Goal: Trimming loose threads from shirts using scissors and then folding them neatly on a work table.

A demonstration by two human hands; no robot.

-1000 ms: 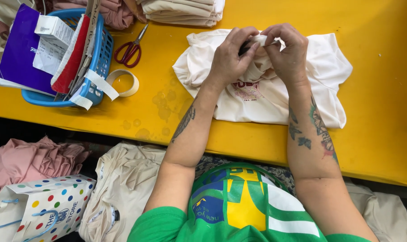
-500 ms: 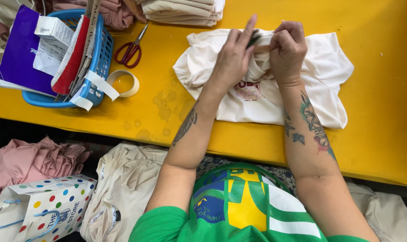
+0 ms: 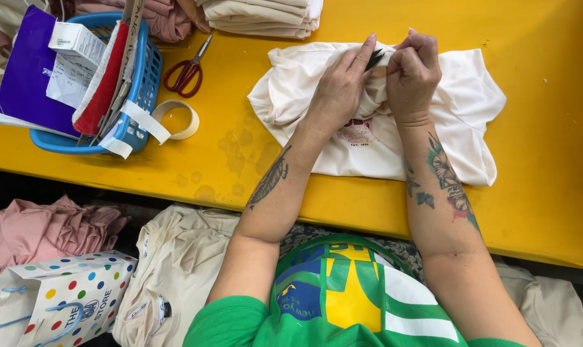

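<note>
Cream T-shirt, bunched and half spread near the far edge of the yellow table, toward its right side, printed front up with a small red motif showing below the wrists. Pinned flat under the left hand, fingers extended and pressing the fabric at the neck, probably to keep that spot taut. Right hand curled into a loose fist just beside it, thumb and fingers pinching a small dark object at the collar; too small to tell whether a tag, a clip or a blade. Both hands close together, nearly touching, over the same fold, so the work seemingly confined to that one point of the garment. Further left along the far edge, red-handled scissors lying closed, within reach; nearer the left corner, a ring of tape beside a blue plastic basket stuffed with papers, a purple folder and strips. Stack of folded cream garments at the far edge, apart from the one in hand. Table top bright yellow, marked with dull stains toward the near edge. Below the near edge, heaps of pink and cream cloth, plus a white paper bag with coloured dots, suggesting a garment workroom.
</note>
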